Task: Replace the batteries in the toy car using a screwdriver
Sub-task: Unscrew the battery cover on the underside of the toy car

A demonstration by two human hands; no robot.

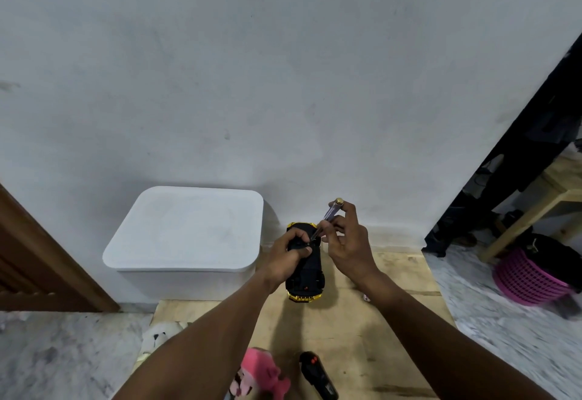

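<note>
Fingers [297,237] of the left hand [288,253] curl round the far half of the toy car [307,276], gripping it from its left side with the thumb lying across the black underside. Fingers [338,221] of the right hand [349,242] pinch the clear handle of the screwdriver [326,217]. The tool slants down to the left, its brass cap uppermost and its tip set against the car's underside just beside the left thumb.

The car lies belly-up with its length running away from the person. Gold bodywork shows at the near and far ends, and a small red spot sits near the near end. It is above the far part of the wooden tabletop [362,330]; whether it rests on the wood or is held just clear cannot be told. Both bare forearms reach in from the bottom edge.

On the near part of the tabletop lie a black remote control [318,374] with red buttons and, just left of it, a pink soft toy [258,374]. A white soft toy [159,335] sits at the tabletop's left edge. To the left of the car stands a white box [185,229] with its lid on, against the pale wall [283,84]. A brown wooden door [37,258] is at far left. On the marble floor [63,362] to the right stands a pink basket [529,280], beside a pale wooden bench [535,207].
</note>
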